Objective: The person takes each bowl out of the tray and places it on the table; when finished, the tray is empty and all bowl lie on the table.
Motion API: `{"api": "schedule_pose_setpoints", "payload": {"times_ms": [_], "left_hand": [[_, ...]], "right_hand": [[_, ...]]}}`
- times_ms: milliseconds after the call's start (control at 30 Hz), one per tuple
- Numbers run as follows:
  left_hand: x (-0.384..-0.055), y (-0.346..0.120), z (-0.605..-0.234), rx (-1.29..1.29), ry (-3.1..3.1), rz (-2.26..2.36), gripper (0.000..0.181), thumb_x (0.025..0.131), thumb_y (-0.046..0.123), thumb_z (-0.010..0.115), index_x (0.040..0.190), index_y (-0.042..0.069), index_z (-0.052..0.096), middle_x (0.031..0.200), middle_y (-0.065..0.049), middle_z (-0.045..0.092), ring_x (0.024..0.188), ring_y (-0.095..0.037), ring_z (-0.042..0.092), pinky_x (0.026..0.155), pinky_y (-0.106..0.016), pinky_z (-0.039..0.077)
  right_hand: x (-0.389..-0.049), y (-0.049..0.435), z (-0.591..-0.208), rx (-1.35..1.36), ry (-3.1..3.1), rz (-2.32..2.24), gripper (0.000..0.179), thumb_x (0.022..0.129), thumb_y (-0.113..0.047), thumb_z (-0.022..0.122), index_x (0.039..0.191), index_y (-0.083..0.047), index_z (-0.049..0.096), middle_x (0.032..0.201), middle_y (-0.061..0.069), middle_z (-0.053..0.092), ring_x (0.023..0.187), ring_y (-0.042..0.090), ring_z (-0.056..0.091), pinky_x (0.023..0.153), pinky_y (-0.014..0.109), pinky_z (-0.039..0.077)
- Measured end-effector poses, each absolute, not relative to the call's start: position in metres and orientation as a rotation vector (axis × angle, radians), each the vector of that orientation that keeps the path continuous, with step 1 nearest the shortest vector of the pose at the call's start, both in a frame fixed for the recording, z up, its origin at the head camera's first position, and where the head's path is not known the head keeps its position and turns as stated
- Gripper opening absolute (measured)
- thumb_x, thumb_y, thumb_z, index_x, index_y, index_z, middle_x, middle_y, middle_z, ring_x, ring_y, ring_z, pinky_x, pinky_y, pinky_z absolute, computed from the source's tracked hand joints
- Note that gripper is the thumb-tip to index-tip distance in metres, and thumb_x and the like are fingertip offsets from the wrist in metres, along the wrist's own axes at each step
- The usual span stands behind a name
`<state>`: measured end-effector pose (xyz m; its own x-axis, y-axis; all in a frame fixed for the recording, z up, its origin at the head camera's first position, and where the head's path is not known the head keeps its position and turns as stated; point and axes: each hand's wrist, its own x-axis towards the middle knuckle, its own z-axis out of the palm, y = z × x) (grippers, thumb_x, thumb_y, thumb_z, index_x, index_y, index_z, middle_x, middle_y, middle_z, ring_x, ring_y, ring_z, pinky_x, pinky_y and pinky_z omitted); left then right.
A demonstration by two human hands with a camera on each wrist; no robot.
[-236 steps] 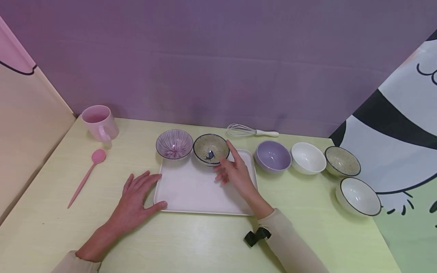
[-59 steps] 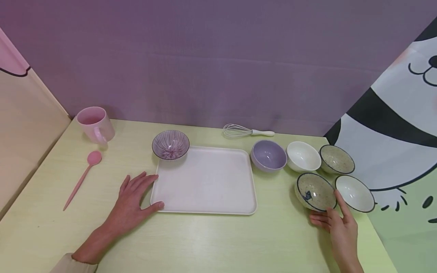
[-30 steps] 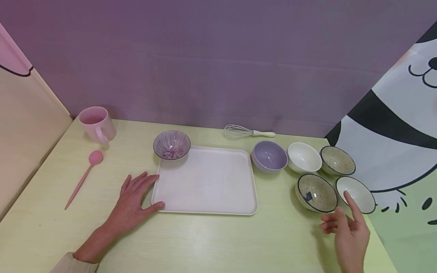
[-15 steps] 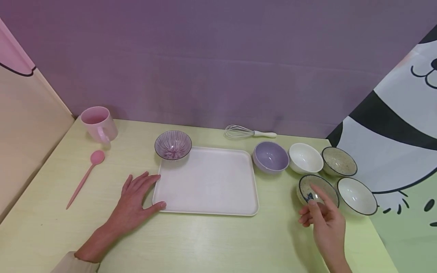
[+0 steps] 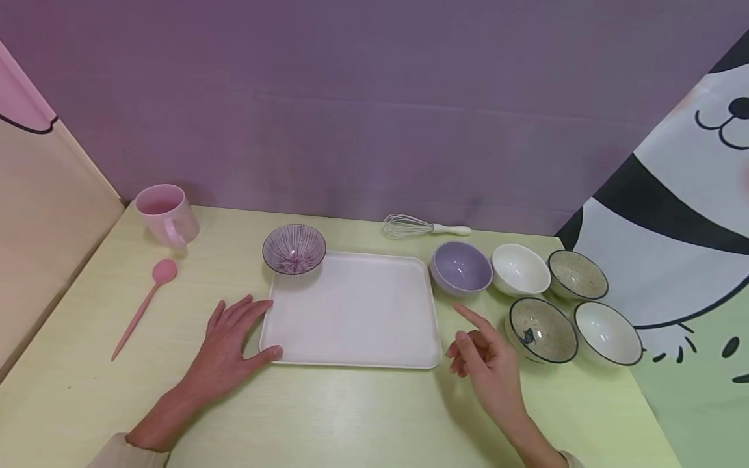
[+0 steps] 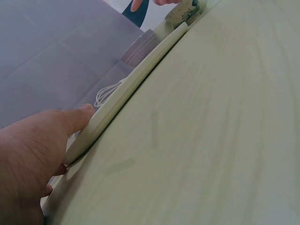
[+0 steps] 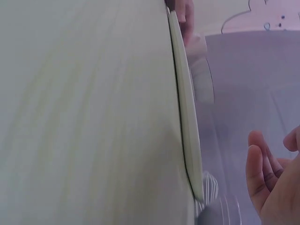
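Observation:
A white rectangular tray (image 5: 351,312) lies mid-table, with a purple-striped bowl (image 5: 294,250) at its back left corner. My left hand (image 5: 225,354) rests at the tray's left edge, its thumb touching the front left corner. In the left wrist view the thumb lies against the tray rim (image 6: 126,96). My right hand (image 5: 488,367) hovers just right of the tray, holding nothing. Its index finger points forward and the other fingers are loosely curled. Close to it stand a speckled beige bowl (image 5: 547,335) with a blue motif and a plain purple bowl (image 5: 461,268).
Beyond these on the right stand a white bowl (image 5: 519,270), another speckled bowl (image 5: 578,275) and a dark-rimmed white bowl (image 5: 608,333). A whisk (image 5: 426,226) lies behind the tray. At left are a pink mug (image 5: 166,214) and a pink spoon (image 5: 143,311). A purple backdrop (image 5: 363,117) rises behind.
The speckled bowl with the blue motif went from the tray's back edge to the right-hand group. My right hand let go of it and moved left towards the tray. My left hand stayed.

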<state>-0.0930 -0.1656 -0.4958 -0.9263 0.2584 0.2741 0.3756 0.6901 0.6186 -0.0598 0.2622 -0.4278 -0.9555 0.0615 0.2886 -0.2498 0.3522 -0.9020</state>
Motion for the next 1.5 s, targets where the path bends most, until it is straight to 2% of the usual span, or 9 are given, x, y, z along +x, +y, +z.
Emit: {"api": "schedule_pose_setpoints", "payload": {"times_ms": [233, 467, 600, 867, 1000, 1200, 1500], "left_hand": [[-0.093, -0.166, -0.497, -0.513, -2.734, -1.046, 0.078, 0.093, 0.039, 0.088, 0.158, 0.008, 0.057, 0.161, -0.022, 0.058, 0.158, -0.046, 0.040, 0.133, -0.071, 0.012], [-0.093, -0.166, -0.497, -0.520, -2.727, -1.049, 0.078, 0.093, 0.038, 0.088, 0.158, 0.008, 0.057, 0.161, -0.021, 0.058, 0.157, -0.046, 0.040, 0.133, -0.071, 0.012], [-0.093, -0.167, -0.496, -0.524, -2.729, -1.050, 0.078, 0.094, 0.039, 0.088, 0.158, 0.009, 0.057, 0.161, -0.022, 0.058, 0.158, -0.046, 0.040, 0.133, -0.071, 0.012], [-0.094, -0.167, -0.497, -0.519, -2.738, -1.048, 0.077, 0.094, 0.038, 0.088, 0.158, 0.009, 0.057, 0.160, -0.022, 0.058, 0.158, -0.047, 0.040, 0.133, -0.072, 0.012], [-0.093, -0.167, -0.496, -0.516, -2.737, -1.055, 0.077, 0.094, 0.039, 0.088, 0.158, 0.009, 0.057, 0.160, -0.022, 0.058, 0.158, -0.046, 0.040, 0.134, -0.070, 0.011], [-0.093, -0.166, -0.495, -0.511, -2.744, -1.062, 0.077, 0.095, 0.039, 0.087, 0.159, 0.009, 0.057, 0.161, -0.022, 0.057, 0.159, -0.045, 0.039, 0.134, -0.070, 0.010], [-0.093, -0.166, -0.495, -0.509, -2.742, -1.053, 0.077, 0.094, 0.039, 0.088, 0.158, 0.009, 0.057, 0.161, -0.022, 0.057, 0.158, -0.046, 0.039, 0.134, -0.071, 0.011]], "right_hand": [[-0.069, 0.230, -0.434, 0.373, -2.377, 1.684, 0.042, 0.108, 0.005, 0.064, 0.150, -0.002, 0.066, 0.076, 0.013, 0.071, 0.054, 0.017, 0.067, 0.049, 0.026, 0.058], [-0.075, 0.201, -0.435, 0.470, -2.422, 1.770, 0.045, 0.109, 0.000, 0.065, 0.153, -0.007, 0.064, 0.080, 0.021, 0.071, 0.055, 0.032, 0.068, 0.051, 0.030, 0.060], [-0.077, 0.188, -0.433, 0.487, -2.454, 1.819, 0.047, 0.110, -0.002, 0.065, 0.156, -0.008, 0.062, 0.082, 0.022, 0.072, 0.056, 0.037, 0.068, 0.052, 0.030, 0.060], [-0.099, 0.166, -0.429, 0.420, -2.504, 1.903, 0.045, 0.110, -0.006, 0.064, 0.154, -0.015, 0.064, 0.089, 0.024, 0.073, 0.059, 0.028, 0.071, 0.055, 0.031, 0.062], [-0.117, 0.159, -0.431, 0.356, -2.493, 2.008, 0.043, 0.110, -0.007, 0.062, 0.152, -0.010, 0.064, 0.091, 0.027, 0.073, 0.059, 0.029, 0.071, 0.054, 0.030, 0.062], [-0.141, 0.147, -0.434, 0.291, -2.529, 2.035, 0.043, 0.110, -0.011, 0.062, 0.153, -0.007, 0.062, 0.093, 0.023, 0.075, 0.061, 0.022, 0.071, 0.055, 0.028, 0.061], [-0.166, 0.123, -0.439, 0.312, -2.601, 2.062, 0.057, 0.111, -0.017, 0.065, 0.164, -0.006, 0.049, 0.098, 0.023, 0.077, 0.067, 0.019, 0.074, 0.058, 0.030, 0.064]]}}
